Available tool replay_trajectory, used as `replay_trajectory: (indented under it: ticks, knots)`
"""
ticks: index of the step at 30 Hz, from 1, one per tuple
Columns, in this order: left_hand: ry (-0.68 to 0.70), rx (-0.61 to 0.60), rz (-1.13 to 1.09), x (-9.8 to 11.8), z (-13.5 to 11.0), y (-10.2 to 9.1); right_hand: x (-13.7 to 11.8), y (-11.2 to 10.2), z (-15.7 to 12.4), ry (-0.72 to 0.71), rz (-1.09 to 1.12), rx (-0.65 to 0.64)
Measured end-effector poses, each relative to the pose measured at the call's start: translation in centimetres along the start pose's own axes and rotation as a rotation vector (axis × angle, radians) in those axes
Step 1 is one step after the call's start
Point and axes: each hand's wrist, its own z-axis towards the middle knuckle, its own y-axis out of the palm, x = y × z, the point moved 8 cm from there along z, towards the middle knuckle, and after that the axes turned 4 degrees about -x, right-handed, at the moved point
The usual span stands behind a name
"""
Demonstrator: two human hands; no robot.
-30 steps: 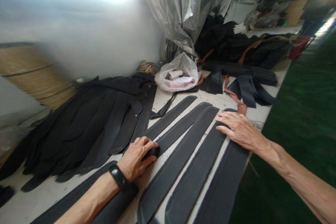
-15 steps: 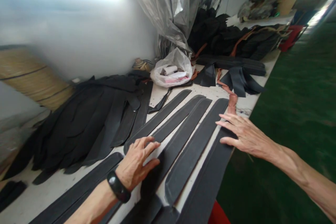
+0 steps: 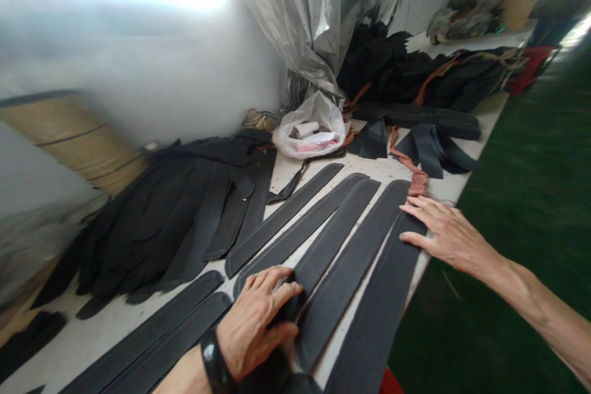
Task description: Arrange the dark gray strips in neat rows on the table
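Black leather strips (image 3: 323, 258) lie side by side on the white table (image 3: 106, 326), long axes running from near left to far right, rounded ends pointing toward the plastic bag (image 3: 311, 129). My left hand (image 3: 258, 329) rests fingers spread on the middle strips; my right hand (image 3: 446, 234) lies flat and open on the outermost strip (image 3: 385, 308), at the table's edge.

Dark grey strips (image 3: 344, 246) lie on a white table (image 3: 92, 335) — floor (image 3: 530, 197) deep green; bag (image 3: 311, 129) translucent white.
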Motion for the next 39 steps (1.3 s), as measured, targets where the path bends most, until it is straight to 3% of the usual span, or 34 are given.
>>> replay_trajectory:
  ticks: [3, 7, 19, 28, 39]
  knots:
    - [-0.128, 0.1, 0.1, -2.6, -0.4, -1.2, -0.9, 0.7, 0.1, -0.062, 0.035, 0.005]
    - [-0.203, 0.111, 0.169, -5.1, 0.2, -1.6, -2.3, 1.8, 0.3, -0.128, 0.029, -0.018]
    - [-0.175, 0.115, 0.17, -4.8, 2.5, -2.7, -2.9, 2.2, 0.6, -0.142, 0.002, -0.02]
    - [-0.424, 0.119, 0.145, -10.6, 0.6, -3.3, -2.1, 3.3, 0.1, -0.191, 0.021, 0.027]
    - [-0.383, 0.134, 0.144, -10.1, 0.8, -2.4, -2.4, 2.6, 0.8, -0.134, -0.035, -0.015]
